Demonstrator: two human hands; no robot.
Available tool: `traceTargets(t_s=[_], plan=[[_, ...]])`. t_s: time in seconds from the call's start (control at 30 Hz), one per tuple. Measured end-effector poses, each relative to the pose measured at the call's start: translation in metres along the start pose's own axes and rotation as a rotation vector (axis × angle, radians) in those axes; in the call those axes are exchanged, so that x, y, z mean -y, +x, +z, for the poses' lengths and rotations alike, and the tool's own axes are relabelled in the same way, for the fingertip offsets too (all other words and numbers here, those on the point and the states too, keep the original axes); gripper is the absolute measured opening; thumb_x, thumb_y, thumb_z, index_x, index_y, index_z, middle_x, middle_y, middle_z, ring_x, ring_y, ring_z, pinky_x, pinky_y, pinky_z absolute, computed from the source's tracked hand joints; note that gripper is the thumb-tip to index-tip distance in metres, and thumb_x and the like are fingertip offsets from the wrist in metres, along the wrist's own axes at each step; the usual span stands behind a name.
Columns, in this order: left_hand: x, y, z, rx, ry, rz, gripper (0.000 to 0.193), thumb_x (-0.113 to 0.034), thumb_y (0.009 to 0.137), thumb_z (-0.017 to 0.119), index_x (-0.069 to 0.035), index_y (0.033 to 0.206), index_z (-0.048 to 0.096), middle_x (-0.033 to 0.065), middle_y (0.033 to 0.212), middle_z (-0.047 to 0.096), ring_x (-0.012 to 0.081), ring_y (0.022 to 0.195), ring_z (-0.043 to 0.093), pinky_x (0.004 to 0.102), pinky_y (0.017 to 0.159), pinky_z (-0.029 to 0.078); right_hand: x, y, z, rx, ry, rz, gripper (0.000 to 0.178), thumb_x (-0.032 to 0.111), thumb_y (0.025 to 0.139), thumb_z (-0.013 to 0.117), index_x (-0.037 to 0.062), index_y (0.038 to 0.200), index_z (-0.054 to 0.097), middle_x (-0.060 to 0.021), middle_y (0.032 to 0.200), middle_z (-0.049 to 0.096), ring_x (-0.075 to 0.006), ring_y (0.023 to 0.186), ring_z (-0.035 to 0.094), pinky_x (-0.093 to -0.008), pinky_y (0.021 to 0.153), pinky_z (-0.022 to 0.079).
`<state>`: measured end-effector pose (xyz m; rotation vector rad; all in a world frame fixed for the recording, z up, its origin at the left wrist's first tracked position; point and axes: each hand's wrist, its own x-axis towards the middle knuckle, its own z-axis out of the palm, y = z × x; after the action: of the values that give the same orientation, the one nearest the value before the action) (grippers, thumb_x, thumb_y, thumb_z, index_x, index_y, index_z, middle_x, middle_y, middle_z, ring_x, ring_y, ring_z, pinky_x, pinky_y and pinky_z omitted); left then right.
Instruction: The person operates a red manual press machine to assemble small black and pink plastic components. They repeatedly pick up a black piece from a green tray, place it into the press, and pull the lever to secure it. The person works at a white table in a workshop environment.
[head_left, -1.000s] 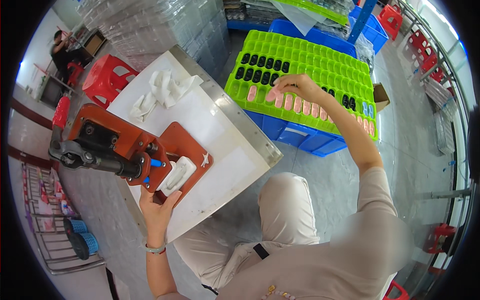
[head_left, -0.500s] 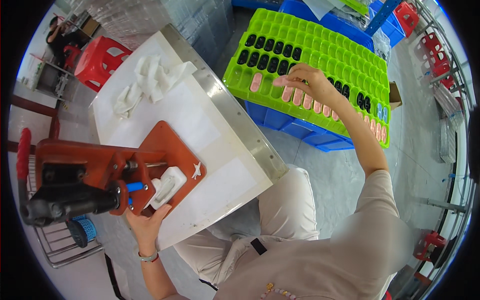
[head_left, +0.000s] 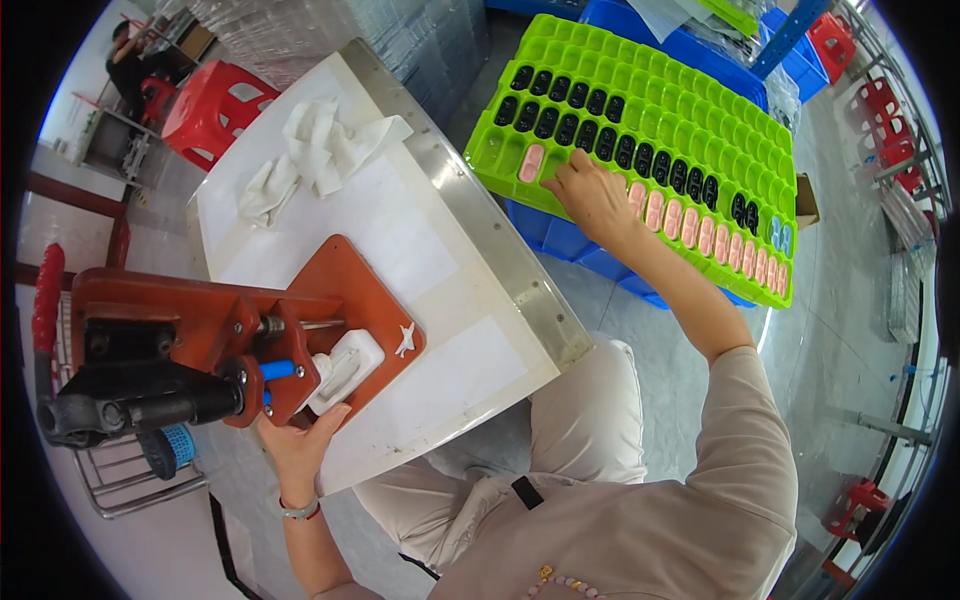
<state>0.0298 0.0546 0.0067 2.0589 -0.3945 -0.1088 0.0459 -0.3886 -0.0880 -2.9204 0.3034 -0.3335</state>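
On the worktable at left stands an orange toggle press (head_left: 190,350) with black linkage and a red-gripped lever. A white block (head_left: 347,370) with an oval recess sits on its base plate. My left hand (head_left: 297,445) is closed about the block's near end, thumb against it; its other fingertips are hidden by the press. My right hand (head_left: 595,200) reaches over a green compartment tray (head_left: 490,155), fingers curled down into the near row. What they hold is hidden. One pink oval piece (head_left: 531,163) lies left of them, several more to the right.
Black oval pieces (head_left: 546,122) fill parts of two tray rows. The tray rests on a blue crate (head_left: 540,235). A white cloth (head_left: 315,150) and a small white scrap (head_left: 405,340) lie on the table and press base. A red stool (head_left: 210,115) and a distant person (head_left: 130,65) are behind.
My right hand has lowered a pink oval piece towards the tray's near row; the piece is now out of sight. My left hand stays at the block. The view has shifted slightly.
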Motion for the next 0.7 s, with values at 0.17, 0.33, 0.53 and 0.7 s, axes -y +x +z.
traceTargets(t_s=[0.17, 0.33, 0.53, 0.7], plan=[[-0.008, 0.001, 0.003, 0.052, -0.087, -0.061, 0.062, 0.005, 0.068, 0.08, 0.004, 0.123, 0.052, 0.0112, 0.12, 0.06, 0.0202, 0.106, 0.061, 0.0336, 0.092, 0.05, -0.019, 0.044, 0.024, -0.083, -0.125, -0.646, 0.012, 0.014, 0.08, 0.059, 0.0074, 0.088, 0.065, -0.0062, 0.088, 0.054, -0.023, 0.092, 0.058, -0.0357, 0.075, 0.048], [-0.026, 0.01, 0.014, 0.013, -0.198, 0.013, 0.049, -0.001, 0.067, 0.085, 0.005, 0.111, 0.064, 0.0091, 0.104, 0.068, 0.0158, 0.096, 0.063, 0.0302, 0.085, 0.052, -0.035, 0.063, 0.015, 0.036, -0.318, -0.926, 0.012, 0.012, 0.078, 0.06, 0.0123, 0.088, 0.068, -0.0027, 0.091, 0.056, -0.0197, 0.093, 0.055, -0.0323, 0.078, 0.046], [-0.037, 0.014, 0.012, 0.026, -0.087, 0.116, 0.05, -0.006, 0.068, 0.086, 0.004, 0.112, 0.064, 0.0106, 0.107, 0.067, 0.0179, 0.096, 0.065, 0.0311, 0.087, 0.051, -0.039, 0.084, -0.003, 0.057, -0.198, -1.079, 0.016, 0.011, 0.077, 0.06, 0.012, 0.091, 0.066, -0.0037, 0.087, 0.055, -0.0216, 0.091, 0.056, -0.0321, 0.079, 0.046], [-0.02, 0.014, 0.004, -0.009, 0.089, 0.25, 0.055, -0.021, 0.062, 0.09, 0.0, 0.107, 0.067, 0.0106, 0.099, 0.066, 0.0216, 0.088, 0.062, 0.0318, 0.079, 0.05, -0.031, 0.071, -0.071, -0.084, 0.04, -0.991, 0.022, 0.009, 0.078, 0.059, 0.0092, 0.099, 0.066, -0.0073, 0.105, 0.062, -0.0256, 0.098, 0.059, -0.0348, 0.084, 0.048]])
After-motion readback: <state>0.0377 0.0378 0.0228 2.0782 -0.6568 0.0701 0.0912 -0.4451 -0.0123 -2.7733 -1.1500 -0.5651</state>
